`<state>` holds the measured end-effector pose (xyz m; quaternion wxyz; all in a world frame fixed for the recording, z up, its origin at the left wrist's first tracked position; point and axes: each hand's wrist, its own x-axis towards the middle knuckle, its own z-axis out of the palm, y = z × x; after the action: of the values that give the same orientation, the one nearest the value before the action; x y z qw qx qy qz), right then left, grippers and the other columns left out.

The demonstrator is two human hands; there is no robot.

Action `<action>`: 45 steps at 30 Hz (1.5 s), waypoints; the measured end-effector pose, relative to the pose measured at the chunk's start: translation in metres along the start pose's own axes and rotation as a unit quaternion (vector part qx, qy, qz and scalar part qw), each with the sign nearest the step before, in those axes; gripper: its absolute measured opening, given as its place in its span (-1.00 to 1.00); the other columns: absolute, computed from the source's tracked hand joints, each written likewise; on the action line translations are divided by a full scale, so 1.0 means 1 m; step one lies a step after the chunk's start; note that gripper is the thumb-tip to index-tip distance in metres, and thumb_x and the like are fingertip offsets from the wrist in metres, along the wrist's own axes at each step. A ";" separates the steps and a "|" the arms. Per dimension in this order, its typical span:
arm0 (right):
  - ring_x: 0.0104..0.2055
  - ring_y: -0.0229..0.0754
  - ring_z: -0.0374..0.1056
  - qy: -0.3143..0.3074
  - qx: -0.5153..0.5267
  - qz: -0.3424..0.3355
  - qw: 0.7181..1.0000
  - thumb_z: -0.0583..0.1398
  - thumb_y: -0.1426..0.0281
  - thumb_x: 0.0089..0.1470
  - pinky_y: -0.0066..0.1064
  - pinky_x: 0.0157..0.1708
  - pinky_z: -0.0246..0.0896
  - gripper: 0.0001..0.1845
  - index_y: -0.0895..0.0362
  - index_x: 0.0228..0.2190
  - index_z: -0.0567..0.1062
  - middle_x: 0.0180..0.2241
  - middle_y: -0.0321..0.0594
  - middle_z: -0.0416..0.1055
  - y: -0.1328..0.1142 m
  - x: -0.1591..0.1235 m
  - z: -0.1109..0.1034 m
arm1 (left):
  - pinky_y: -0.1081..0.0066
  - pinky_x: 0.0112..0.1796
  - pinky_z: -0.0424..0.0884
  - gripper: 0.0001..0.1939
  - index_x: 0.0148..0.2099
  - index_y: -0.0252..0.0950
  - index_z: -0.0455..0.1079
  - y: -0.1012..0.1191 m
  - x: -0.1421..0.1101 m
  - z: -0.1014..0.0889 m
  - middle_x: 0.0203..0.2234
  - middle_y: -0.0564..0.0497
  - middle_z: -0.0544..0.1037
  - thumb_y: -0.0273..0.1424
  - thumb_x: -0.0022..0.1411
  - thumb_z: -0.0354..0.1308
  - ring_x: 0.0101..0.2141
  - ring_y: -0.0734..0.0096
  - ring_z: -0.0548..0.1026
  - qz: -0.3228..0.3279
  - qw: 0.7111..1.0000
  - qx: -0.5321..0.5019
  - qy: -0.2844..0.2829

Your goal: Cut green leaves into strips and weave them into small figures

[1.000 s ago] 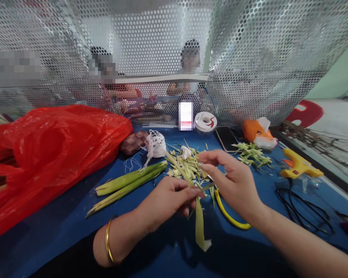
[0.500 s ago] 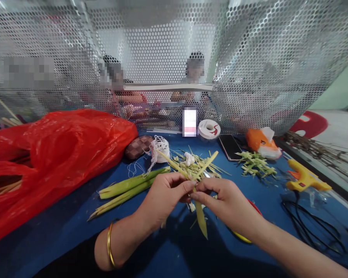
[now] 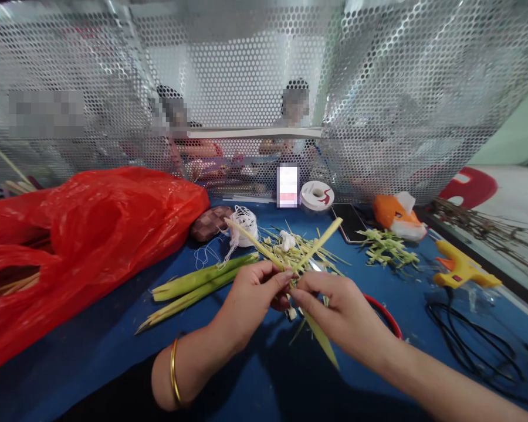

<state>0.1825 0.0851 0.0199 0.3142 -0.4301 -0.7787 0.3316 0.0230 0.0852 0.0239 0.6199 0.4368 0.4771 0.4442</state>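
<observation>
My left hand (image 3: 250,299) and my right hand (image 3: 338,313) meet over the blue table (image 3: 92,363), both pinching crossed pale green leaf strips (image 3: 319,241). One strip end points up and right, another up and left, and a third hangs down below my right hand. A gold bangle sits on my left wrist. A heap of cut leaf scraps (image 3: 290,249) lies just beyond my fingers.
A big red plastic bag (image 3: 70,234) fills the left. Green leaf stalks (image 3: 193,284), a spool of white thread (image 3: 244,223), tape roll (image 3: 317,195), phone (image 3: 351,221), yellow glue gun (image 3: 460,266), black cable (image 3: 470,334) and red-handled tool (image 3: 385,313) lie around. People sit behind the perforated metal screen.
My right hand came in from the upper right to join the left on the strips. The strip ends have since turned, the lower one swinging right.
</observation>
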 end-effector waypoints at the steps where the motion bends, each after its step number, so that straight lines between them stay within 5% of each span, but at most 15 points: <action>1: -0.48 -0.24 0.21 0.006 0.035 0.038 0.999 0.08 0.23 0.20 -0.41 -0.46 0.05 -0.61 0.12 -0.60 0.37 -0.58 -0.30 0.32 0.002 0.003 -0.001 | 0.56 -0.51 0.32 -0.80 -0.40 -0.37 0.47 0.002 0.000 -0.001 -0.59 0.07 0.46 -0.31 0.04 0.28 -0.58 0.57 0.37 -0.008 1.000 -0.003 -0.019; 4: -0.50 -0.24 0.23 0.045 0.179 0.133 0.974 0.14 0.10 0.11 -0.40 -0.45 0.12 -0.60 0.13 -0.58 0.39 -0.58 -0.30 0.32 0.008 0.012 -0.004 | 0.54 -0.50 0.33 -0.75 -0.44 -0.38 0.46 0.008 -0.001 -0.003 -0.57 0.03 0.48 -0.26 0.09 0.24 -0.60 0.56 0.39 -0.037 0.997 0.000 -0.069; 8: -0.50 -0.27 0.22 0.098 0.323 0.160 0.928 0.27 0.15 -0.02 -0.40 -0.41 0.16 -0.66 0.14 -0.58 0.41 -0.59 -0.32 0.32 0.010 0.017 -0.003 | 0.51 -0.49 0.32 -0.72 -0.43 -0.37 0.48 0.008 -0.003 -0.003 -0.58 0.02 0.49 -0.23 0.14 0.19 -0.61 0.54 0.39 -0.070 0.995 0.001 -0.077; 23: -0.58 -0.31 0.17 0.163 0.383 0.149 0.897 0.32 0.29 -0.10 -0.40 -0.48 0.10 -0.74 0.14 -0.65 0.43 -0.67 -0.36 0.30 0.017 0.013 0.009 | 0.50 -0.54 0.27 -0.88 -0.51 -0.34 0.46 -0.002 -0.001 0.000 -0.68 0.13 0.35 -0.39 -0.01 0.24 -0.63 0.57 0.29 -0.039 0.995 0.041 -0.087; 30: -0.55 -0.28 0.25 0.143 0.324 0.121 0.927 0.23 0.18 0.03 -0.39 -0.45 0.20 -0.68 0.15 -0.58 0.47 -0.61 -0.29 0.36 0.014 0.017 -0.002 | 0.49 -0.46 0.33 -0.77 -0.42 -0.36 0.51 0.004 -0.001 -0.003 -0.59 0.04 0.49 -0.26 0.01 0.30 -0.60 0.52 0.42 -0.084 0.994 0.028 -0.059; 35: -0.43 -0.20 0.37 0.119 0.285 0.107 0.945 0.11 0.03 0.12 -0.33 -0.33 0.31 -0.54 0.17 -0.37 0.54 -0.46 -0.17 0.46 0.012 0.019 -0.009 | 0.46 -0.42 0.36 -0.59 -0.30 -0.33 0.56 0.012 -0.001 -0.008 -0.51 -0.04 0.57 -0.08 0.19 0.10 -0.54 0.44 0.48 -0.055 0.997 -0.009 -0.045; 41: -0.32 -0.13 0.41 0.010 0.233 0.071 0.970 0.11 0.05 0.12 -0.28 -0.23 0.30 -0.57 0.14 -0.42 0.54 -0.44 -0.18 0.49 0.004 0.013 -0.006 | 0.46 -0.37 0.38 -0.79 -0.31 -0.26 0.58 0.015 0.001 -0.013 -0.51 0.01 0.59 -0.24 0.09 0.25 -0.50 0.44 0.48 -0.008 1.000 0.002 -0.014; 45: -0.42 -0.20 0.33 -0.022 0.186 0.052 0.981 0.19 0.21 0.06 -0.37 -0.38 0.22 -0.75 0.13 -0.49 0.50 -0.50 -0.27 0.45 -0.006 0.003 0.002 | 0.45 -0.37 0.38 -0.85 -0.32 -0.28 0.58 0.014 -0.008 -0.011 -0.51 0.04 0.58 -0.35 0.04 0.28 -0.50 0.45 0.47 0.023 1.000 -0.001 0.005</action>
<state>0.1768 0.0847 0.0243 0.3538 -0.3960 -0.6868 0.4963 0.0095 0.0823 0.0376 0.6077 0.4444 0.4697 0.4610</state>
